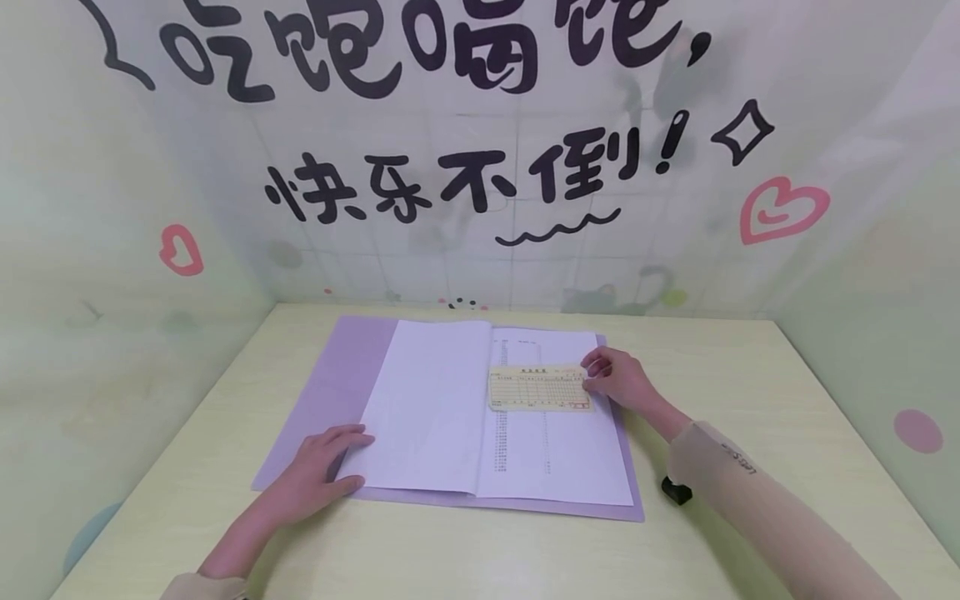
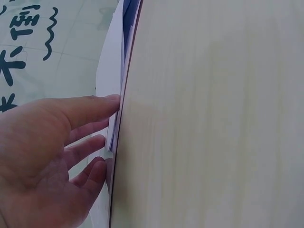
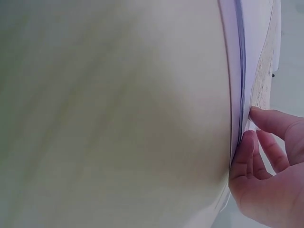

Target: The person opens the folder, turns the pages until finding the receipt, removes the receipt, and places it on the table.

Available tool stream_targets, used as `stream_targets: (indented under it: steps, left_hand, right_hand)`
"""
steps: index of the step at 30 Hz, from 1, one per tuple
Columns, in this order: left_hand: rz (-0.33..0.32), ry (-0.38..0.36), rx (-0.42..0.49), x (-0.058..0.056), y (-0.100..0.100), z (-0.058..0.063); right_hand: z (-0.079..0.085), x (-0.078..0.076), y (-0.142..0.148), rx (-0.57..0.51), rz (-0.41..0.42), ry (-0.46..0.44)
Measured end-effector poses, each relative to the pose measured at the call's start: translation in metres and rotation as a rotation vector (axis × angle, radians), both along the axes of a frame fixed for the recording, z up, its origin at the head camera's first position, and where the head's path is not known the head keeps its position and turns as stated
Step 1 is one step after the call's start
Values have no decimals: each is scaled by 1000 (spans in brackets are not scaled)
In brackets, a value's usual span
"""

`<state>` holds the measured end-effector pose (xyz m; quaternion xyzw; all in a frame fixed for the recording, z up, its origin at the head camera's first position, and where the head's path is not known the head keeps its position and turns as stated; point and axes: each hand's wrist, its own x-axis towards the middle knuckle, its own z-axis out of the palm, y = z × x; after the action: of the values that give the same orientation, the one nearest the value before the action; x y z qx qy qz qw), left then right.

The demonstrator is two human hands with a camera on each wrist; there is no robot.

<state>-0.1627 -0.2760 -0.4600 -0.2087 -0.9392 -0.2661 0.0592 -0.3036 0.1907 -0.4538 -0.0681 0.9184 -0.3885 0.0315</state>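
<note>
A purple folder (image 1: 330,383) lies spread on the table, with white sheets inside. Its left page (image 1: 431,400) is blank on the side facing up; the right page (image 1: 592,458) carries printed columns. Across the upper part of the right page lies a yellowish receipt slip (image 1: 536,389) with a printed grid. My right hand (image 1: 622,382) pinches the slip's right edge, thumb on it and fingers bent beside the page edge (image 3: 244,71). At the folder's lower left, my left hand (image 1: 318,467) rests with extended fingers touching the blank page; its thumb is near the bottom edge.
A small black object (image 1: 677,491) sits on the table (image 1: 757,400) under the right sleeve (image 1: 750,475). Behind the table hangs a pale sheet (image 1: 450,267) with black lettering, and pale walls stand at both sides.
</note>
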Motion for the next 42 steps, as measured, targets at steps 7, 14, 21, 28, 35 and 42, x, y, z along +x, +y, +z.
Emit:
stream_targets:
  steps: [7,14,21,28,35,42]
  left_hand:
    - [-4,-1,-6,0,0,1]
    - [-3,-3,-10,0,1,3]
    - [13,-31,-14,0,2,5]
    - [13,-28,-14,0,2,4]
    - [7,-22,-14,0,1,2]
    - [-12,23,-16,0,1,2]
  right_hand:
    - [1,-2,-2,3,-3,-17]
    - [3,-1,-2,7,8,-10]
    - [2,-2,0,16,24,15]
    - [4,-3,2,-3,20,25]
    - [13,-3,11,-52,-7,14]
    - [21,-3,24,-136,23,-10]
